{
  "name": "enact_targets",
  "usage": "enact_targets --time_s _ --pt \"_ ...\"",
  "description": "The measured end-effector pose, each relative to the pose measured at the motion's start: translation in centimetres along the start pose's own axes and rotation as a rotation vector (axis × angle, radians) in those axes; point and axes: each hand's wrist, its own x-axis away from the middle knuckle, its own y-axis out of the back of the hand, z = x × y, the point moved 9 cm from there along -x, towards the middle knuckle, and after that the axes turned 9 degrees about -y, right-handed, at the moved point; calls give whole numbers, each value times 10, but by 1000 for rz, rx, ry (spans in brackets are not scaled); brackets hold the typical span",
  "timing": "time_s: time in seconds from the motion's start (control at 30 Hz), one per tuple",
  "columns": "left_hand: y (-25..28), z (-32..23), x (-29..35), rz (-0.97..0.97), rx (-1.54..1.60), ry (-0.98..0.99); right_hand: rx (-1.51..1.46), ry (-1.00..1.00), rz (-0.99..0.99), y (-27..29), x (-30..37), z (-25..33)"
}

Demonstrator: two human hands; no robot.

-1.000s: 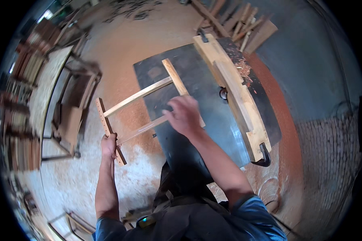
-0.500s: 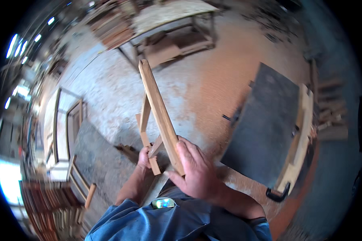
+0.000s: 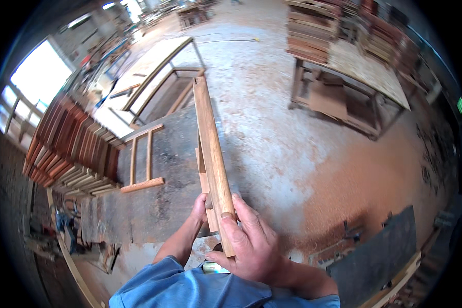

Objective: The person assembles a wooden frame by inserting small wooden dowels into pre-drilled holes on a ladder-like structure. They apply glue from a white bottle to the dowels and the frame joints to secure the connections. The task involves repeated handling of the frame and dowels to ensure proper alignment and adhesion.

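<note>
Between both hands I hold a wooden frame (image 3: pixel 213 143), its long light-brown rail pointing away from me and slightly to the left. My right hand (image 3: pixel 254 241) is closed round the near end of that rail, thumb on one side and fingers on the other. Lower and to the left, my left hand (image 3: pixel 199 208) grips a shorter piece of the same frame; its fingers are partly hidden behind the wood. Most of the frame's far side lies out of sight under the long rail.
A dark tabletop (image 3: pixel 177 205) at left carries another small wooden frame (image 3: pixel 148 159). Beside it is a tall stack of reddish wooden parts (image 3: pixel 74 143). A pale-topped table (image 3: pixel 151 61) stands beyond, a board-topped bench (image 3: pixel 359 66) at far right, and a dark panel (image 3: pixel 380 256) at near right.
My view has swung left, bringing the dark tabletop and stacked parts further in. The held frame has turned, so its crosspieces now show less. Both hands keep their grip.
</note>
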Motion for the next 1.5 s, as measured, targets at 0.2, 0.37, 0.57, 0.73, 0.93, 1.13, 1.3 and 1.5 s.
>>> enact_targets --time_s 0.2,0.37,0.57,0.73,0.93,1.13,1.3,1.5 --pt "161 -75 -5 -133 161 -242 -134 43 130 -77 -58 -5" --pt "239 -134 46 -436 61 -496 -93 14 16 -117 -85 -75" --pt "278 -199 56 -900 26 -696 -25 -380 157 -161 -54 -174" --pt "312 -219 15 -1187 88 -740 19 -612 262 -176 -9 -218" --pt "322 -223 -39 -1255 272 -781 107 -833 314 -166 31 -248" --pt "329 -245 -62 -1370 117 -589 136 -870 276 -160 57 -257" --pt "336 -249 -73 -1262 -227 -363 100 -930 265 -165 77 -266" --pt "325 -239 -59 -1310 -273 -366 136 -939 303 -170 88 -273"
